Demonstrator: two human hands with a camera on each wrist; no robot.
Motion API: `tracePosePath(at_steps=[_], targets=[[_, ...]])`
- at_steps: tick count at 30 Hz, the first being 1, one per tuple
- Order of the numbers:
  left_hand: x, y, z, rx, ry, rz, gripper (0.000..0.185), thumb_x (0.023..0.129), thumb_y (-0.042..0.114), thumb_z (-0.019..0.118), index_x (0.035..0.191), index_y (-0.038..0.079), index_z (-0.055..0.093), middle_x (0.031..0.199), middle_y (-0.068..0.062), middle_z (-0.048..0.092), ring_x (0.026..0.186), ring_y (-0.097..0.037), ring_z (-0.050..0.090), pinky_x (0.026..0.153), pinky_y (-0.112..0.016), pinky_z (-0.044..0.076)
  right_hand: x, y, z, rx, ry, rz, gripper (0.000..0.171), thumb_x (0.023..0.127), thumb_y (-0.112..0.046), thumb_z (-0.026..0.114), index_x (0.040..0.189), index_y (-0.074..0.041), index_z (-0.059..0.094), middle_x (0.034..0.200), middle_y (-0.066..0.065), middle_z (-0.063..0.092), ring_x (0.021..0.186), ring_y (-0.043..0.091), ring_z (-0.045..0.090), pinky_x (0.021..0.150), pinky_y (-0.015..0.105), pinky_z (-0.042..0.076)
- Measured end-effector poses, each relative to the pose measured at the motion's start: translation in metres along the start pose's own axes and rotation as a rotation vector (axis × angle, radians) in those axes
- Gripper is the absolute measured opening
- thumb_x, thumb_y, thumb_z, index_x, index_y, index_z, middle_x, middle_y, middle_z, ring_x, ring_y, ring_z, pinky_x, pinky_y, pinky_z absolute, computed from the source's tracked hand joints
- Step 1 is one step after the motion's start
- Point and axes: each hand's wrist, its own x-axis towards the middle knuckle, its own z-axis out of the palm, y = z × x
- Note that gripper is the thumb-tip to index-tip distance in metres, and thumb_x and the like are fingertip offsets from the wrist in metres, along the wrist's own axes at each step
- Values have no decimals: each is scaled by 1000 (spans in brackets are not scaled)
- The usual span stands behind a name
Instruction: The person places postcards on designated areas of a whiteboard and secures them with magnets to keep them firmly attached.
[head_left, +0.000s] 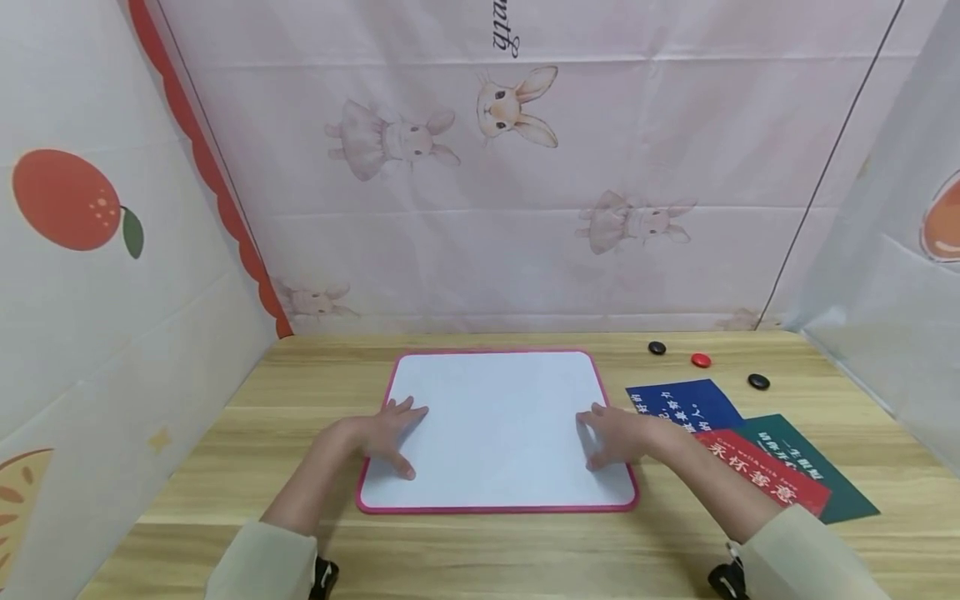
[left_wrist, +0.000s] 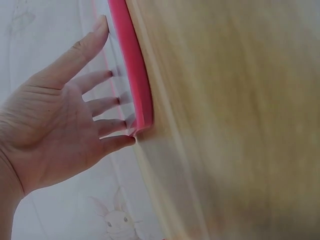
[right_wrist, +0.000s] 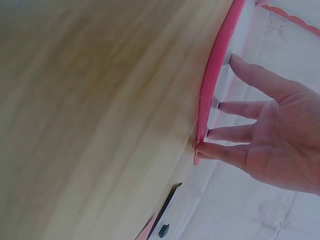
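A white board (head_left: 498,433) with a pink rim lies flat on the wooden table. On its left side rests my left hand (head_left: 388,437), fingers spread, fingertips touching the white surface near the rim. My right hand (head_left: 617,435) touches the board's right side in the same way, its fingers extended. The left wrist view shows the left hand (left_wrist: 60,120) with straight, parted fingers against the board beside the pink edge (left_wrist: 134,70). In the right wrist view, the fingertips of the right hand (right_wrist: 280,130) meet the board along its pink edge (right_wrist: 215,75). Neither hand holds anything.
Right of the board lie a blue card (head_left: 686,402), a red card (head_left: 765,471) and a green card (head_left: 840,487), partly overlapping. Behind them are two black magnet-like discs (head_left: 657,347) and a red one (head_left: 701,360). Printed cloth (head_left: 465,250) covers the back and sides.
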Motion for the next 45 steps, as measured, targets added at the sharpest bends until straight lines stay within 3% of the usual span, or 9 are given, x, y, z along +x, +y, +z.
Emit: tracePosePath(at_steps=[14, 33, 37, 41, 45], targets=[[-9, 16, 4, -10, -10, -50, 94, 70, 25, 80, 145, 8, 26, 151, -19, 9, 135, -39, -2, 102, -61, 8, -8, 5, 3, 10, 5, -23, 70, 79, -25, 73, 137, -5, 40, 142, 25, 29, 128, 43, 28, 95, 57, 32], [-4, 9, 2, -12, -4, -18, 93, 71, 27, 79, 145, 9, 26, 151, -18, 8, 136, -38, -2, 102, -60, 8, -8, 5, 2, 7, 24, -23, 71, 78, -25, 74, 137, -5, 41, 142, 25, 30, 128, 43, 28, 94, 57, 33], [2, -2, 2, -60, 88, 49, 74, 81, 26, 70, 142, 5, 34, 148, -19, 20, 135, -37, 9, 104, -55, 13, -7, 8, 3, 8, 34, -37, 70, 79, -26, 73, 137, -5, 40, 142, 24, 29, 128, 43, 26, 95, 57, 31], [9, -16, 4, -130, 282, 129, 52, 90, 19, 59, 135, 0, 42, 140, -20, 36, 131, -36, 25, 104, -51, 21, -8, 11, 4, 9, 40, -51, 69, 79, -26, 73, 137, -5, 41, 142, 24, 29, 128, 43, 27, 95, 57, 32], [15, -28, 10, -84, 445, 150, 49, 93, 20, 56, 135, 0, 43, 141, -20, 35, 130, -40, 24, 103, -54, 18, -10, 13, 4, 28, 45, -52, 69, 80, -27, 72, 137, -6, 40, 144, 24, 26, 128, 44, 27, 94, 57, 32]])
